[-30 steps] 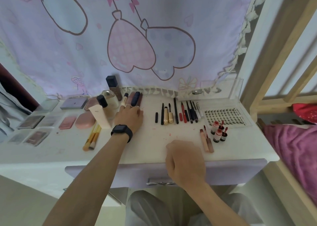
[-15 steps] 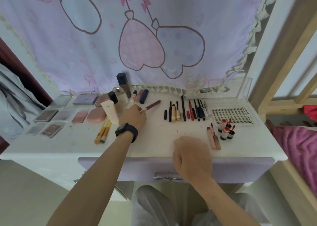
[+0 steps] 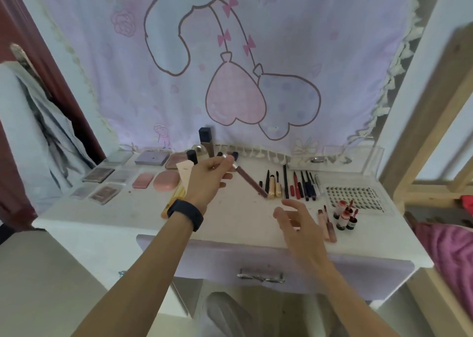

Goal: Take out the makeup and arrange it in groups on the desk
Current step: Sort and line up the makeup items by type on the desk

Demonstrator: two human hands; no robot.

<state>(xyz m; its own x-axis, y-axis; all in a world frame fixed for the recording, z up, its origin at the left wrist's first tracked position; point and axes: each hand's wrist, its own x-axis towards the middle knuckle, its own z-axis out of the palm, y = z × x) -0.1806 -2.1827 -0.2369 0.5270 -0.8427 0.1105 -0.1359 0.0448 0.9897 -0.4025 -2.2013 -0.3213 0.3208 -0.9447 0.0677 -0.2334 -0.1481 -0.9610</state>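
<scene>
A white desk stands under a lilac curtain, with makeup laid out on it in groups. The step in hand looks like placing one more item. The left hand, raised above the desk, pinches a long brown lip tube by its silver end, the body slanting down toward the right hand. That hand hovers with fingers spread and loose, holding nothing. Just to its right lie two pink tubes, and beyond its fingertips a row of pencils. Next, I judge, the brown tube needs passing across or setting down parallel beside the pink tubes, without knocking the small bottles next to them
</scene>
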